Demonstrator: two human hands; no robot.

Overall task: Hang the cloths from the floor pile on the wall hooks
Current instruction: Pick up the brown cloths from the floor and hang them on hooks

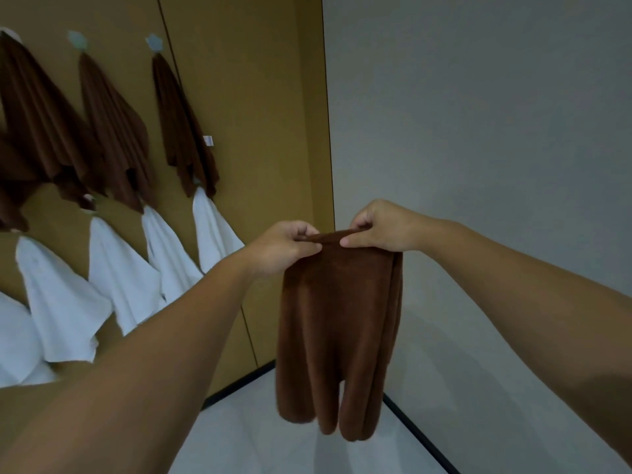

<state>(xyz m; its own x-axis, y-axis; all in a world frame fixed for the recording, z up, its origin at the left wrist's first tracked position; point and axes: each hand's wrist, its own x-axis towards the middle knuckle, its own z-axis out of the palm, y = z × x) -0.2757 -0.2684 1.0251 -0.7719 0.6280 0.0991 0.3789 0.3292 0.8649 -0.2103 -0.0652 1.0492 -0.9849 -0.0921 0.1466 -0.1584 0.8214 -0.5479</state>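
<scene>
Two hands at chest height in a room corner: left hand [285, 242] and right hand [378, 227] close together, fingers and thumbs pinching the top fold of a brown cloth [337, 336] hanging in loose folds above the pale floor [239, 439]. On the ochre wall [246, 97] to the left, brown cloths [113, 131] hung from pale hooks [154, 42], white cloths [126, 278] in a row beneath. Small white tag [208, 140] on the nearest brown one, print too small to read.
</scene>
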